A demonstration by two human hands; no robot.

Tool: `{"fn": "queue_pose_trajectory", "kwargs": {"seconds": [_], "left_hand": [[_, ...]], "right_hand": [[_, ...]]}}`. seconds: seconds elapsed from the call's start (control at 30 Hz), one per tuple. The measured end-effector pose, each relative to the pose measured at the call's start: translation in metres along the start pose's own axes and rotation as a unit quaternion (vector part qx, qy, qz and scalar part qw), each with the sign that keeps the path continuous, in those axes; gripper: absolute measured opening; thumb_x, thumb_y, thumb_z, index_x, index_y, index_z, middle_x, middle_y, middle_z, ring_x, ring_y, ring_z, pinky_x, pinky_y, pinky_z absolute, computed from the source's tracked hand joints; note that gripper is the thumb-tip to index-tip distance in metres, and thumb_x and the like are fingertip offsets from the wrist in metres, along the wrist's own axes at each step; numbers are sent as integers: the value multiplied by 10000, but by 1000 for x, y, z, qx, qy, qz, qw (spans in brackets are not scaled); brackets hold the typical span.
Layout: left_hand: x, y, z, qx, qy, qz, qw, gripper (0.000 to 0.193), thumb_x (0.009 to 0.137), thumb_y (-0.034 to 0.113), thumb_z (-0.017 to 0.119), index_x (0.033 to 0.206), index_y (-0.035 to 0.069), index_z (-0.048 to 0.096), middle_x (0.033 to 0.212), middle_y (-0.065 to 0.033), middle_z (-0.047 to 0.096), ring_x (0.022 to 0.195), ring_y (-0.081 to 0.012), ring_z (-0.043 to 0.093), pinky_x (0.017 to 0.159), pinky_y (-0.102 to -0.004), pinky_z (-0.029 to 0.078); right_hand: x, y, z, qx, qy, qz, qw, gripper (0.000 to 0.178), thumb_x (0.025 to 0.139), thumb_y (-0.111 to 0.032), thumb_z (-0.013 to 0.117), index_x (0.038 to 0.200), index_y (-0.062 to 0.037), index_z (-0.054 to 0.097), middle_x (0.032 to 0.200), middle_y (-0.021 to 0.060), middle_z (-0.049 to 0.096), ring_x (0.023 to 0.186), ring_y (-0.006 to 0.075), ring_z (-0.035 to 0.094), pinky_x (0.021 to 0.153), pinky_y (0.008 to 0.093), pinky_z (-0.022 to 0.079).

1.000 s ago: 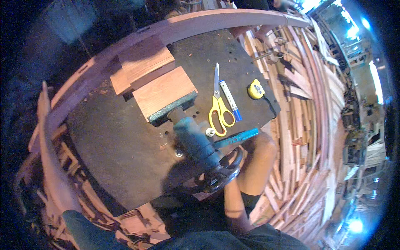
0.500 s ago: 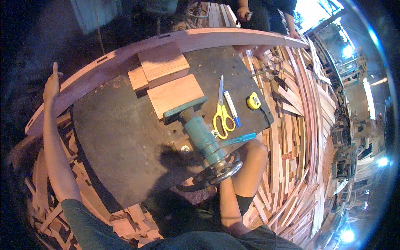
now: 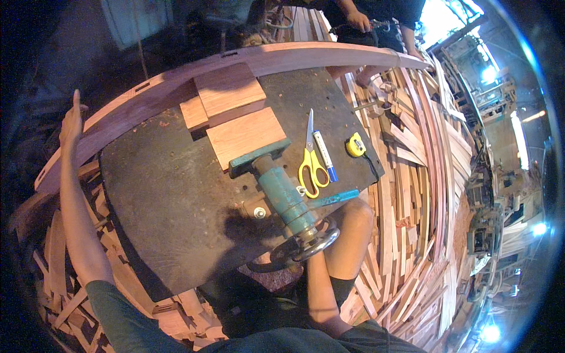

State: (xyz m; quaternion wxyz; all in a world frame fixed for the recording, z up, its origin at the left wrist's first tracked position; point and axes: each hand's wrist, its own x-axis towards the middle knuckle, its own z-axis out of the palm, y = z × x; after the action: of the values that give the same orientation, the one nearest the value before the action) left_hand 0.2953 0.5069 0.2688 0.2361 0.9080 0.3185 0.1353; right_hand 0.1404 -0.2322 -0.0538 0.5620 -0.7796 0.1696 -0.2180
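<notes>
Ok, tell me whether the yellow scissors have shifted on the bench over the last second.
No. The yellow scissors lie where they were, between the teal clamp and the marker; only the camera has moved.

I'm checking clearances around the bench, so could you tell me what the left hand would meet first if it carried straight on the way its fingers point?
Probably nothing: the left hand rests against the curved wooden rail, fingers pointing past its edge into dark, unreadable space.

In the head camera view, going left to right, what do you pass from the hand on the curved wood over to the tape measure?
Left hand on the curved wooden rail → wooden blocks → teal clamp screw → yellow scissors → blue-capped marker → yellow tape measure.
</notes>
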Motion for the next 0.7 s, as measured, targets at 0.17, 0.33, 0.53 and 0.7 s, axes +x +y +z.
{"fn": "queue_pose_trajectory", "kwargs": {"seconds": [0.17, 0.33, 0.53, 0.7], "left_hand": [[12, -41, -16, 6, 24, 15, 1000, 930, 890, 742, 151, 1111, -6, 658, 1098, -214, 639, 1094, -325, 575, 997, -393, 369], [44, -126, -41, 5, 15, 91, 996, 835, 927, 687, 231, 1088, -13, 656, 1052, -188, 651, 999, -319, 599, 977, -377, 392], [46, -182, -77, 45, 62, 64, 995, 759, 947, 642, 293, 1068, -9, 663, 986, -162, 661, 946, -281, 606, 967, -357, 401], [33, -222, -112, -28, 88, 19, 996, 784, 948, 640, 290, 1035, -38, 672, 1026, -155, 673, 1015, -273, 614, 976, -360, 401]], "right_hand": [[2, -15, 1, -5, 0, 14, 1000, 247, 915, -248, 550, 963, -21, 634, 870, 21, 627, 772, 136, 559, 702, 281, 463], [4, -28, 9, -7, -1, 21, 1000, 227, 910, -230, 559, 958, -20, 632, 860, 24, 624, 772, 134, 562, 707, 279, 464], [3, -34, 5, -16, 17, 37, 999, 204, 905, -208, 571, 952, -18, 629, 847, 27, 621, 773, 132, 565, 714, 276, 464], [5, -50, 16, -17, 7, 47, 999, 186, 900, -189, 580, 947, -16, 626, 836, 30, 619, 773, 131, 567, 720, 273, 464]]}}
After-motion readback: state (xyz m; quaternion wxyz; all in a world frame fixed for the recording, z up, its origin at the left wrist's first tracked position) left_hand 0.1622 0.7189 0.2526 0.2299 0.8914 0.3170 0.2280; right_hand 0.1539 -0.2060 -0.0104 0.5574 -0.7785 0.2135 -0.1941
